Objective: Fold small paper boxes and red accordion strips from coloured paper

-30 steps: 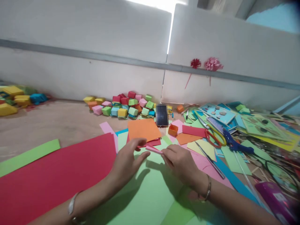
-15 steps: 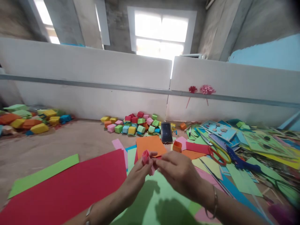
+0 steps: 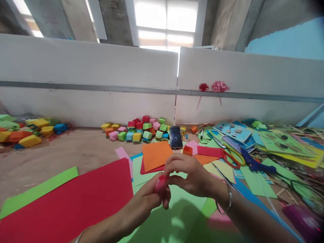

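A small folded pink paper piece (image 3: 160,185), shaped like a little open-topped box, is held in my left hand (image 3: 151,195), thumb on one side and fingers curled behind. My right hand (image 3: 186,173) comes in from the right, its fingertips pinching the upper edge of the same paper. Beneath both hands lies a light green paper sheet (image 3: 187,206). Just beyond them are an orange paper square (image 3: 157,155) and a small open orange paper box (image 3: 187,150). A large red paper sheet (image 3: 76,202) spreads out to the left of my left hand.
Folded paper blocks (image 3: 137,136) are heaped by the white panel, with more blocks (image 3: 27,133) at far left. A phone (image 3: 175,139) leans near the middle. Scissors (image 3: 231,158), a blue-handled tool (image 3: 255,163) and paper scraps crowd the right side.
My left hand has turned and lowered slightly, so the pink paper's open top now faces up. My right hand's fingers have risen onto its edge. The camera view has shifted a little.
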The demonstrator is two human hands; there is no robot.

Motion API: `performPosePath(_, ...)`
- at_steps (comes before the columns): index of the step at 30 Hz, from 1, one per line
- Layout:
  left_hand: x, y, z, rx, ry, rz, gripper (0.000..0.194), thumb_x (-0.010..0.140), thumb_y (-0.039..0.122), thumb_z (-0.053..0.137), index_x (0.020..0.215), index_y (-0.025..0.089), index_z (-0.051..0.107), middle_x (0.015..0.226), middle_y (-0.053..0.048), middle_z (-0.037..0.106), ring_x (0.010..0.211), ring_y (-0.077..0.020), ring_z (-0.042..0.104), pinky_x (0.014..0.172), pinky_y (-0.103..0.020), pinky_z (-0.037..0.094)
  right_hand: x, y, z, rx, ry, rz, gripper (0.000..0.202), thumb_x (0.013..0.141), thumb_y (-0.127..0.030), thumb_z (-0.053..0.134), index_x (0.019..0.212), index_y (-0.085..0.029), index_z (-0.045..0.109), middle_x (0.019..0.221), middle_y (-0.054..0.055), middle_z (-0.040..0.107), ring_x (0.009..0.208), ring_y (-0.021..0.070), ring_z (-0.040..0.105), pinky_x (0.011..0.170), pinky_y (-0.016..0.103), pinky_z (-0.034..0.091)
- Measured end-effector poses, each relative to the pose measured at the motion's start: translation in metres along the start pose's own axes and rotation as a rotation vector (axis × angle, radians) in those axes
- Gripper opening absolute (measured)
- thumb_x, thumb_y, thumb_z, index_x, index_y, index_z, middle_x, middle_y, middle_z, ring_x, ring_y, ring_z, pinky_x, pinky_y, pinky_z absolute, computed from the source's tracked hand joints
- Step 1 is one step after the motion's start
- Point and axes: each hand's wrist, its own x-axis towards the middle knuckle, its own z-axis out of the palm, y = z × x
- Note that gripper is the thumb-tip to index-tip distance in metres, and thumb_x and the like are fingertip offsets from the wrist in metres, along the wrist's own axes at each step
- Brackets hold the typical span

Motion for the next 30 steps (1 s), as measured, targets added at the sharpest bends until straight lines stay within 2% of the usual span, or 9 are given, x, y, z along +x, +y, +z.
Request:
performPosePath(4, -0.001, 0.002, 0.002, 0.036, -0.044, 0.002, 0.007, 0.062, 0.025, 0.053, 0.067, 0.022, 0.049, 0.064, 0.001, 0.052, 0.069, -0.0187, 0.05, 0.07, -0.036, 0.041, -0.001, 0.0, -0.003, 0.016, -0.044, -0.008, 0.007, 0.089, -0.015, 0.064, 0.085, -0.017, 0.07, 0.09, 0.004, 0.065, 0.082, 0.011, 0.061, 0.072, 0.023, 0.053)
performPosePath(9, -0.002, -0.001, 0.0, 0.073, -0.095, 0.027, 0.006, 0.067, 0.022, 0.053, 0.073, 0.021, 0.051, 0.066, 0.001, 0.056, 0.069, -0.0176, 0.049, 0.073, -0.037, 0.042, -0.002, -0.001, -0.001, 0.037, -0.099, 0.016, 0.009, 0.089, -0.012, 0.062, 0.082, -0.015, 0.067, 0.083, 0.003, 0.067, 0.077, 0.0106, 0.062, 0.07, 0.021, 0.05)
performPosePath(12, -0.004, -0.002, -0.001, -0.005, -0.144, -0.005, 0.015, 0.071, 0.022, 0.057, 0.086, 0.02, 0.057, 0.077, -0.002, 0.064, 0.077, -0.0191, 0.055, 0.078, -0.038, 0.043, -0.002, 0.0, -0.001, 0.028, -0.036, 0.05, 0.011, 0.088, -0.012, 0.062, 0.077, -0.015, 0.063, 0.069, -0.001, 0.065, 0.065, 0.0097, 0.058, 0.062, 0.02, 0.044)
performPosePath(16, -0.003, -0.006, 0.0, -0.145, -0.212, 0.008, 0.034, 0.081, 0.043, 0.066, 0.102, 0.017, 0.059, 0.091, -0.009, 0.068, 0.084, -0.0218, 0.063, 0.081, -0.039, 0.048, -0.003, 0.002, -0.004, 0.03, 0.084, 0.102, 0.01, 0.084, -0.011, 0.06, 0.075, -0.016, 0.06, 0.066, -0.001, 0.063, 0.058, 0.0091, 0.052, 0.058, 0.021, 0.041)
performPosePath(20, -0.001, -0.013, 0.002, -0.135, -0.158, 0.072, 0.048, 0.086, 0.06, 0.059, 0.109, 0.018, 0.059, 0.096, -0.011, 0.069, 0.086, -0.0227, 0.066, 0.079, -0.038, 0.052, -0.003, 0.001, -0.005, 0.103, 0.181, 0.187, 0.014, 0.081, -0.006, 0.054, 0.072, -0.016, 0.059, 0.067, -0.001, 0.061, 0.06, 0.0093, 0.052, 0.058, 0.021, 0.041)
performPosePath(23, -0.002, -0.016, 0.003, -0.087, -0.118, 0.091, 0.052, 0.086, 0.064, 0.054, 0.113, 0.019, 0.06, 0.101, -0.012, 0.069, 0.088, -0.0235, 0.067, 0.08, -0.038, 0.053, -0.002, 0.001, -0.002, 0.199, 0.243, 0.245, 0.014, 0.081, -0.012, 0.054, 0.069, -0.016, 0.058, 0.065, -0.001, 0.06, 0.06, 0.0099, 0.053, 0.058, 0.021, 0.042)
performPosePath(27, -0.004, -0.017, 0.004, -0.001, -0.083, 0.111, 0.053, 0.087, 0.066, 0.05, 0.108, 0.019, 0.064, 0.099, -0.011, 0.07, 0.086, -0.0221, 0.066, 0.081, -0.035, 0.054, -0.001, 0.003, 0.005, 0.283, 0.34, 0.259, 0.012, 0.072, -0.012, 0.053, 0.063, -0.017, 0.058, 0.061, -0.001, 0.061, 0.057, 0.0099, 0.053, 0.056, 0.021, 0.043)
performPosePath(30, -0.003, -0.016, 0.001, 0.12, 0.082, 0.19, 0.047, 0.086, 0.063, 0.055, 0.104, 0.02, 0.065, 0.09, -0.006, 0.068, 0.079, -0.0185, 0.062, 0.07, -0.029, 0.052, -0.002, 0.003, 0.01, 0.271, 0.351, 0.233, 0.011, 0.071, -0.012, 0.052, 0.064, -0.017, 0.059, 0.062, -0.001, 0.062, 0.057, 0.0094, 0.054, 0.056, 0.02, 0.043)
